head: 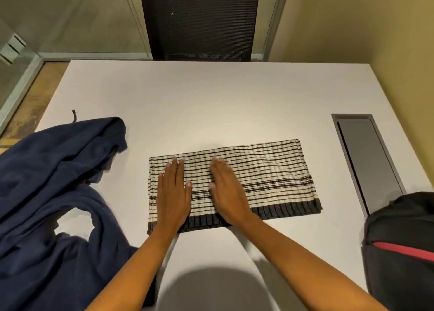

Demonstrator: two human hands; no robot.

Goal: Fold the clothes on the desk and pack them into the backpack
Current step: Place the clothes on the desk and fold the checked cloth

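Both the left hand (172,194) and right hand (229,191) lie flat, fingers (175,167) straight and together, pressing the cream black-striped folded cloth (270,179) against the white worktop (211,104), likely to smooth its crease.

A black mesh chair back (199,19) stands at 12 o'clock, a glass partition (77,17) in a grey metal frame spans 10 to 11 o'clock above brown carpet (25,104) at 9 o'clock, a yellowish wall (352,21) fills 1 to 2 o'clock, and a grey rectangular hatch (366,162) lies flush at 3 o'clock.
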